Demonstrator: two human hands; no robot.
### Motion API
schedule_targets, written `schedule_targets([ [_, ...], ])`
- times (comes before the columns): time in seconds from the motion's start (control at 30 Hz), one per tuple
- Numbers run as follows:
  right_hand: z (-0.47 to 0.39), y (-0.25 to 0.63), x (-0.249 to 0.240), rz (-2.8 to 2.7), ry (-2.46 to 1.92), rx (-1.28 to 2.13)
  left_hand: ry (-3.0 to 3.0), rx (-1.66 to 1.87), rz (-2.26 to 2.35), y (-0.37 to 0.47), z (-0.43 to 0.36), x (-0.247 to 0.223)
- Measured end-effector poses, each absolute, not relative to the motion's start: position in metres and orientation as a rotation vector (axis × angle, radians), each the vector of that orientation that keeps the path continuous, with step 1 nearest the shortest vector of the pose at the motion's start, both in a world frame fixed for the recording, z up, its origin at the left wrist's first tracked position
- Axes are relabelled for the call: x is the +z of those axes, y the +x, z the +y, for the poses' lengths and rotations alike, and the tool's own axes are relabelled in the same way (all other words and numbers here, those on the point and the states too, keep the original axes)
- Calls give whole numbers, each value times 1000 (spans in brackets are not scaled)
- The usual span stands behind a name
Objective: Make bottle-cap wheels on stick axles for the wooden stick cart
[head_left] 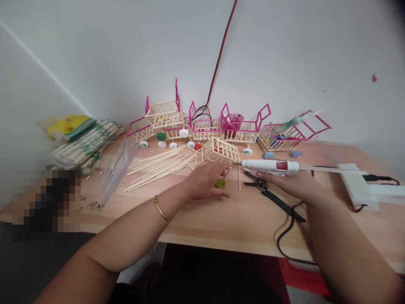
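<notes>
My left hand [204,182] rests low over the table, thumb and fingers spread apart around a small green bottle cap [220,183]. A thin stick slants up from the cap, close to my fingertips; whether they touch it I cannot make out. In my right hand [289,182] is a white hot glue gun [268,166], its metal nozzle pointing left above the cap and a glue stick [335,169] jutting out behind. Just beyond my left hand lies a small cart frame of wooden sticks [221,150]. Dark-handled pliers [278,203] lie below my right hand.
Stick carts with magenta rails [207,126] and bottle-cap wheels line the wall, beside a magenta cup [234,121]. Loose sticks [158,169] and bundled packs [90,141] lie left. A white power strip [357,188] sits right; a black cord [280,240] hangs over the front edge.
</notes>
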State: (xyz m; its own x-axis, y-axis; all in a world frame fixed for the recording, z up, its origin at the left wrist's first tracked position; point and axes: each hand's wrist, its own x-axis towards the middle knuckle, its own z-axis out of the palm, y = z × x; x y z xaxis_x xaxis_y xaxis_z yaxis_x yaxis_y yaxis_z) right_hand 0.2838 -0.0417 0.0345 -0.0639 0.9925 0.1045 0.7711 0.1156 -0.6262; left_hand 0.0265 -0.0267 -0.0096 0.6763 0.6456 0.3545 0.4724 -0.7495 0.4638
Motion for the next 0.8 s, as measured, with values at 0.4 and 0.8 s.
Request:
schedule_targets([
  [0.4,-41,286,32,-1854,-1758,639,2630,524,990,26,-27,-14],
  [0.8,-34,278,8,-1534,-1246,937,2579,721,937,31,-30,-13],
])
